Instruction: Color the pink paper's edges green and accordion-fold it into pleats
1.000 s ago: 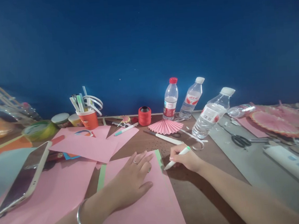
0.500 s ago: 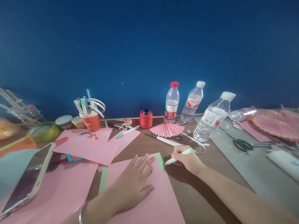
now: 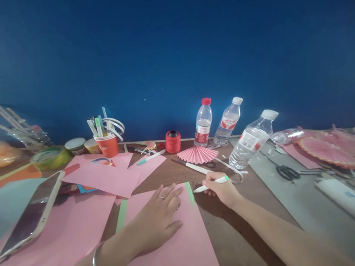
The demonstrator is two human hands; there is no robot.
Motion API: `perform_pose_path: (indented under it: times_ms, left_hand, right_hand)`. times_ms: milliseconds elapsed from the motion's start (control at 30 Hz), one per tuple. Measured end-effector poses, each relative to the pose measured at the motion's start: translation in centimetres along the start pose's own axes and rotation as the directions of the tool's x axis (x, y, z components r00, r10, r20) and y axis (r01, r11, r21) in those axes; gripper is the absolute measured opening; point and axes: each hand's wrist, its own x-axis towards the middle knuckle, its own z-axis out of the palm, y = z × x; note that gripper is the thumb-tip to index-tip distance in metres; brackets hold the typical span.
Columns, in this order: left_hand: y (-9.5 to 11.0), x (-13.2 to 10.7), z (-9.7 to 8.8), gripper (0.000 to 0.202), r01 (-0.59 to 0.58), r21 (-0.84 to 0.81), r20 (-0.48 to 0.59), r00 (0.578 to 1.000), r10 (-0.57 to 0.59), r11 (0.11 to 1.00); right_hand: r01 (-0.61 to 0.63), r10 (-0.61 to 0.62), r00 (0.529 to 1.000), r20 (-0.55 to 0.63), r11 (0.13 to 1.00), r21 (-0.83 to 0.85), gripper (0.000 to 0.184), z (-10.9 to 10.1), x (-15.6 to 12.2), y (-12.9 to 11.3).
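The left hand (image 3: 158,220) lay palm down on the pink sheet (image 3: 177,252), its fingers (image 3: 170,193) released and spread flat, pointing toward one o'clock. A ring (image 3: 161,198) sat on one finger and a silver bracelet (image 3: 97,264) circled the wrist. The sheet rested on the brown table (image 3: 231,235) directly in front of the person, with a green strip (image 3: 121,215) showing along its left edge and again at its far right corner.

At three o'clock from the left hand's fingertips, the right hand (image 3: 223,191) was just off the sheet's corner. Its fingers (image 3: 211,176) were clenched around a white pen (image 3: 210,184) with a green end. The pen lay nearly level, its tip pointing toward nine o'clock and close to the sheet's far right corner; whether the tip touched the paper could not be told.

At twelve o'clock from the right hand sat a folded pink fan (image 3: 197,154), and beyond it stood two upright water bottles (image 3: 203,120). A third bottle (image 3: 251,137) leaned at two o'clock. A red thread spool (image 3: 173,141) stood at twelve o'clock from the left hand. An orange cup (image 3: 106,146) full of pens was at eleven o'clock, and a phone (image 3: 30,216) lay on more pink paper at nine o'clock. Black scissors (image 3: 286,171) lay at three o'clock from the right hand, well apart.
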Motion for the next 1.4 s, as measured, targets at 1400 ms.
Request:
perform_pose_path:
  times_ms: [1400]
  left_hand:
    - [-0.8, 0.3, -0.6, 0.031, -0.016, -0.027, -0.025, 1.0, 0.015, 1.0]
  right_hand:
    - [-0.037, 0.032, 0.993, 0.114, 0.998, 0.043, 0.016, -0.3, -1.2, -0.6]
